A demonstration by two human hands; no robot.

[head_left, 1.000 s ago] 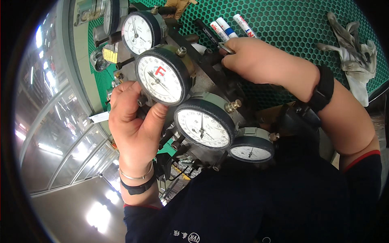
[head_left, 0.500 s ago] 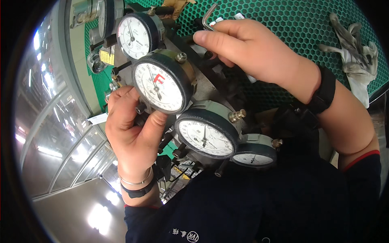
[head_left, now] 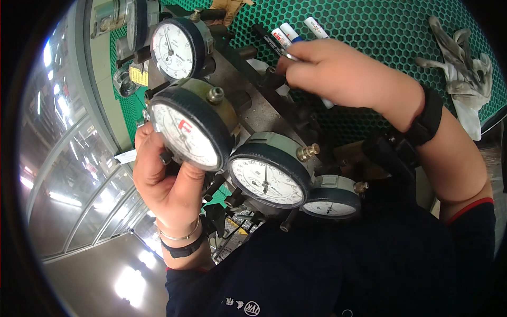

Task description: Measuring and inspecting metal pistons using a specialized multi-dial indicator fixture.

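Observation:
A round dial indicator (head_left: 186, 138) with a red mark on its white face is gripped from below by my left hand (head_left: 168, 182), thumb and fingers around its lower rim and stem. It tilts away from the neighbouring gauges. My right hand (head_left: 338, 74) is closed on a bent metal hex key (head_left: 288, 55), mostly hidden in the fist. That fist sits by a dark screw (head_left: 271, 79) on the metal fixture (head_left: 261, 113); whether the key touches it, I cannot tell. Beside the held indicator are an upper dial indicator (head_left: 172, 48) and a lower one (head_left: 266, 179).
A smaller dial gauge (head_left: 330, 206) sits close to my body. Several marker pens (head_left: 285, 36) lie on the green honeycomb mat (head_left: 380, 26) beyond my right hand. Soiled gloves (head_left: 459, 68) lie at the right. A yellow tag (head_left: 139, 75) hangs at the fixture's left.
My left hand has shifted the red-marked dial indicator left and down and tipped its face. My right hand has turned, bringing the hex key down from its raised position and uncovering the marker pens.

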